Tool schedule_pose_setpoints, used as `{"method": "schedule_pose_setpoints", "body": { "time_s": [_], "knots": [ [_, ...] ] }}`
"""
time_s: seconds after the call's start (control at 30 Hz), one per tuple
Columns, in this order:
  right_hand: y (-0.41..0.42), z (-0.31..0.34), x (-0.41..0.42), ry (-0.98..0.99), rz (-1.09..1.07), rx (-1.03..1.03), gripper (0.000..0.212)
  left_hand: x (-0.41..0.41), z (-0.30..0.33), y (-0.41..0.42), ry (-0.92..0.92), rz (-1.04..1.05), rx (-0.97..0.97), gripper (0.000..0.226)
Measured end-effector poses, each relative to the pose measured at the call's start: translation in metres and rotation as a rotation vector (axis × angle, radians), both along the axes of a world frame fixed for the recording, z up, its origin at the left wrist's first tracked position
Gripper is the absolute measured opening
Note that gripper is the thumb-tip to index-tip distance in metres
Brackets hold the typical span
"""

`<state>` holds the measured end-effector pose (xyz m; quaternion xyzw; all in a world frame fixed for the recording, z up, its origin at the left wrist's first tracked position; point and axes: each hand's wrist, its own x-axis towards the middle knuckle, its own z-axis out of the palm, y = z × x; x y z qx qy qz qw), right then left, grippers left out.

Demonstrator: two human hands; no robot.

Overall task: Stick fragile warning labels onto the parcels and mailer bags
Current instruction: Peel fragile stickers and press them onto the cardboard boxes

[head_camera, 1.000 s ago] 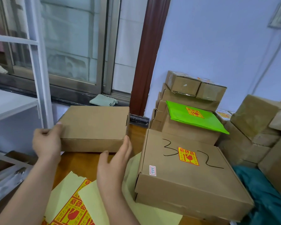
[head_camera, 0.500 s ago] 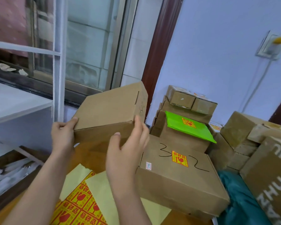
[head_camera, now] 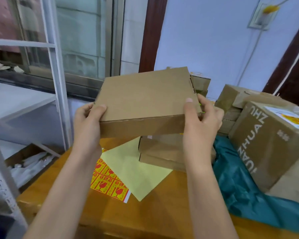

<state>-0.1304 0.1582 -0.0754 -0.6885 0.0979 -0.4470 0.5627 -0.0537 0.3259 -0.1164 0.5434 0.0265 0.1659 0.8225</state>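
— What is held up? A flat plain brown cardboard parcel (head_camera: 145, 99), closed, bare of any sticker on its top, tilted with its near edge lowest, raised clear above the tabletop (head_camera: 145, 213).

— And below it? A sheet of red-and-yellow fragile labels (head_camera: 109, 181) lies flat, partly under a pale yellow backing sheet (head_camera: 136, 171). Just beside them sits a second flat brown parcel (head_camera: 160, 152). At right, a larger box printed with white letters (head_camera: 266, 149) carries a label (head_camera: 295, 120) on top.

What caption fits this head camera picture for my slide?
Both hands, left hand and right hand, hold a flat cardboard box above fragile labels.
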Motion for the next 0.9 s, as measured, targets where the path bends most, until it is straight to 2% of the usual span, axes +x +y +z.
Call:
{"method": "schedule_pose_setpoints", "body": {
  "time_s": [0.07, 0.23, 0.37, 0.47, 0.57, 0.7, 0.9],
  "knots": [
    [-0.007, -0.004, -0.018, -0.011, -0.014, -0.018, 0.018, -0.018, 0.003, -0.001, -0.013, -0.033, 0.028, 0.034],
    [-0.023, -0.022, -0.065, -0.022, -0.022, -0.015, 0.027, -0.066, -0.003, -0.005, -0.034, -0.117, 0.140, 0.030],
    [-0.037, -0.039, -0.098, 0.020, 0.019, 0.041, 0.019, -0.096, -0.022, -0.009, -0.005, -0.165, 0.265, 0.052],
    [-0.040, -0.054, -0.121, 0.070, 0.029, 0.076, 0.018, -0.116, -0.037, -0.013, 0.037, -0.140, 0.292, 0.039],
    [-0.045, -0.071, -0.140, 0.130, 0.018, 0.115, 0.018, -0.135, -0.046, -0.016, 0.060, -0.155, 0.342, 0.038],
    [-0.051, -0.094, -0.155, 0.199, -0.014, 0.111, 0.021, -0.148, -0.066, -0.022, 0.090, -0.181, 0.420, 0.053],
    [-0.058, -0.126, -0.156, 0.322, -0.038, 0.124, 0.022, -0.148, -0.100, -0.037, 0.154, -0.178, 0.459, 0.026]
  ]
}}
